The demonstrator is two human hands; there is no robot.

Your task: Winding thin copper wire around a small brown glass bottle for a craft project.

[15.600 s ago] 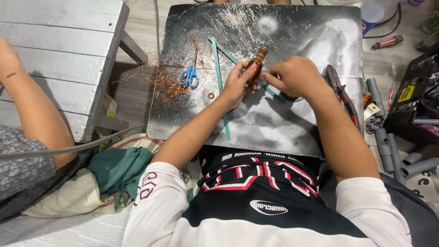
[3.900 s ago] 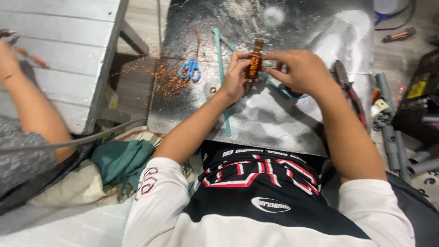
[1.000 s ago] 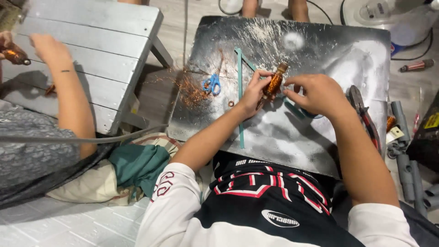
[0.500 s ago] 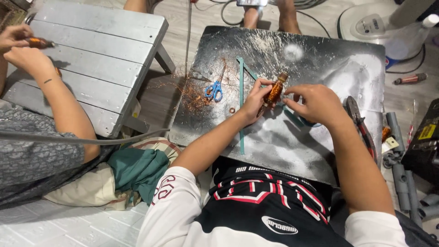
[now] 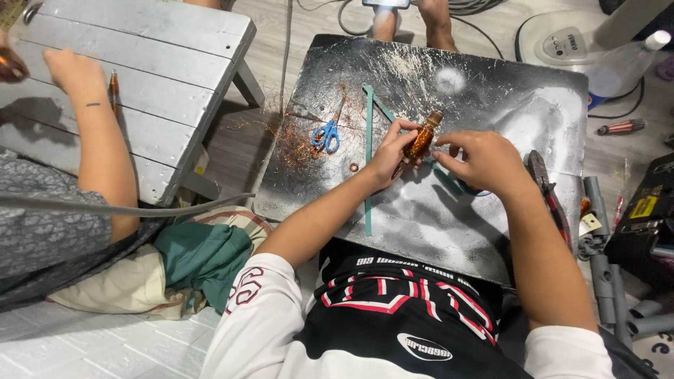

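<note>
Pinched copper-wound coil (image 5: 422,138) between left hand (image 5: 388,153) and right hand (image 5: 483,160), fingers closed on it; blue scissors (image 5: 325,134) at nine o'clock on dark board (image 5: 491,91).

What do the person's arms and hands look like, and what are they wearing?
Both hands, the left hand and the right hand, are bare: no gloves, rings or watch show. The forearms are bare too. White sleeves end near the elbows, the left one with red and black figures. The shirt front is black with red and white lettering.
</note>
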